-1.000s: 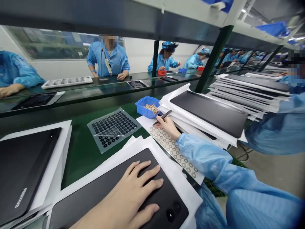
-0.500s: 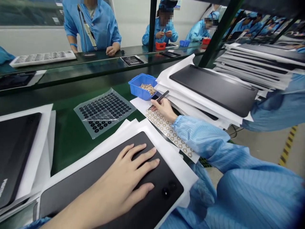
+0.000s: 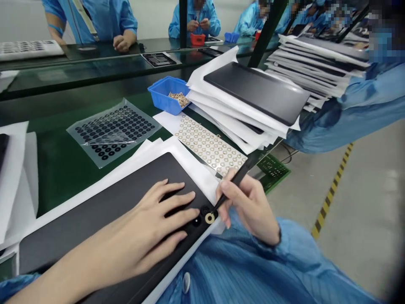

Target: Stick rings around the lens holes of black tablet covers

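Observation:
My left hand (image 3: 155, 223) lies flat with fingers spread on a black tablet back cover (image 3: 126, 190), which rests on white sheets. My right hand (image 3: 249, 202) is closed around dark tweezers (image 3: 237, 177). At the tips of the tweezers is a small gold-coloured ring (image 3: 209, 218), held over the camera holes at the cover's near right corner; I cannot tell whether it touches the cover. Behind the cover lies a white sheet of similar rings (image 3: 209, 145). To its left is a clear sheet of black ring stickers (image 3: 117, 131).
A blue bin (image 3: 166, 95) holds loose gold-coloured rings. Right of it stand stacked covers (image 3: 256, 90) layered with white sheets, with a taller stack (image 3: 316, 67) behind. More sheets (image 3: 19, 169) lie at the left edge. Across the bench, people in blue smocks sit; one person's hand (image 3: 125, 42) rests there.
My right hand has come from the ring sheet to the cover's corner, bringing a ring in the tweezers. My left hand stays flat on the cover. The view has shifted to the right.

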The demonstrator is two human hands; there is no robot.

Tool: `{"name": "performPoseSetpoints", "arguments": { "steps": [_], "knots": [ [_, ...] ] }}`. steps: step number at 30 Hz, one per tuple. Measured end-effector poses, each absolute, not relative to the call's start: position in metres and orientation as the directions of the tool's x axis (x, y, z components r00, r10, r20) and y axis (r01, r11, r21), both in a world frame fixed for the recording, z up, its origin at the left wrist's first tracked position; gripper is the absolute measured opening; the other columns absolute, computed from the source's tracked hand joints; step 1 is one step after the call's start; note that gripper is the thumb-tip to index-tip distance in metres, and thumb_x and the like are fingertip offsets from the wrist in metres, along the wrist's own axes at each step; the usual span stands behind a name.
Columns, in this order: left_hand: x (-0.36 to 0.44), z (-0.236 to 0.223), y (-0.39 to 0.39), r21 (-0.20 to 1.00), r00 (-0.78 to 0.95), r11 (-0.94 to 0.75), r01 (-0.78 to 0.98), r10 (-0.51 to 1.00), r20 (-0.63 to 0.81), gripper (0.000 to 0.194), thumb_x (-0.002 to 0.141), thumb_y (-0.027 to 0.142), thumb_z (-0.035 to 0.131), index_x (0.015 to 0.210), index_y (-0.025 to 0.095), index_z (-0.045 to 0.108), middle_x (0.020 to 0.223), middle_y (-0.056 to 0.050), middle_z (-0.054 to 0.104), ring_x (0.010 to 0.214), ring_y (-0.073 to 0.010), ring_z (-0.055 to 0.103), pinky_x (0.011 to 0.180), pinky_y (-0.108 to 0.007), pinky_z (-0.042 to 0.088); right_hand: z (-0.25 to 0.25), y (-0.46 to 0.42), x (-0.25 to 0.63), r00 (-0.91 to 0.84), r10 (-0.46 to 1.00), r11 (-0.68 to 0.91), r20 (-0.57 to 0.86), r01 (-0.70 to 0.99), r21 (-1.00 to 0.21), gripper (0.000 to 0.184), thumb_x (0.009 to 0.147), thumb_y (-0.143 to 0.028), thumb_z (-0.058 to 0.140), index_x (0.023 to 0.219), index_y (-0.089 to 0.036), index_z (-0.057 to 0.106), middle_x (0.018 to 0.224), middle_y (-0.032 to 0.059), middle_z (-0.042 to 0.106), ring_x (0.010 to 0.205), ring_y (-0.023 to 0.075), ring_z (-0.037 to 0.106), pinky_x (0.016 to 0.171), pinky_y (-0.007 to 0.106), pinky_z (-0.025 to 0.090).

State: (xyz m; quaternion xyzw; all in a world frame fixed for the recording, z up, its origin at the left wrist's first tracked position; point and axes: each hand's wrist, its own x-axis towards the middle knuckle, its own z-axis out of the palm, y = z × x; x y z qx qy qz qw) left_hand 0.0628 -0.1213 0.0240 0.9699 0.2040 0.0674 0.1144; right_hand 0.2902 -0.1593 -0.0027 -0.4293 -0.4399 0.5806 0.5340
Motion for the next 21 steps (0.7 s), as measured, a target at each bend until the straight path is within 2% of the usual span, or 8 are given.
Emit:
{"name": "performPoseSetpoints", "arguments": {
  "steps": [3,6,12,21],
  "knots": [
    [0.066,0.026,-0.131,0.182,0.923,-0.915,0.359,0.378,0.078,0.043,0.093,0.025,0.048,0.135,0.033,0.045,0.137,-0.003,0.048,0.133,-0.0304,0.032,0.108,-0.053,0.031,-0.021,-0.172,0.283,0.031,0.999,-0.022,-0.033,-0.32,-0.947,0.024,0.087,-0.038,0.058,0.075,-0.021,0.048,0.047,-0.0043,0.059,0.033,0.0098,0.053,0.032,0.018,0.044],
    [0.069,0.026,-0.135,0.146,0.921,-0.919,0.367,0.381,0.081,0.04,0.092,0.025,0.05,0.131,0.033,0.049,0.135,-0.005,0.048,0.132,-0.0335,0.032,0.105,-0.057,0.033,-0.023,-0.169,0.279,0.075,0.997,0.0,-0.028,-0.346,-0.938,0.023,0.088,-0.037,0.057,0.077,-0.02,0.046,0.046,-0.0054,0.059,0.032,0.0088,0.052,0.032,0.017,0.044],
    [0.072,0.024,-0.138,0.193,0.894,-0.895,0.402,0.429,0.128,0.035,0.094,0.025,0.047,0.127,0.033,0.054,0.129,-0.004,0.051,0.129,-0.0301,0.035,0.105,-0.056,0.033,-0.022,-0.168,0.279,0.082,0.997,0.026,-0.002,-0.347,-0.938,0.022,0.089,-0.035,0.057,0.078,-0.019,0.046,0.046,-0.007,0.056,0.031,0.0075,0.052,0.031,0.015,0.043],
    [0.073,0.024,-0.137,0.219,0.877,-0.874,0.434,0.465,0.121,0.031,0.096,0.033,0.041,0.122,0.037,0.057,0.127,0.001,0.056,0.127,-0.0284,0.04,0.106,-0.055,0.035,-0.025,-0.168,0.277,0.077,0.997,0.04,0.013,-0.357,-0.933,0.02,0.091,-0.032,0.056,0.078,-0.019,0.046,0.047,-0.0086,0.055,0.031,0.0054,0.051,0.03,0.013,0.043]
  ]
}}
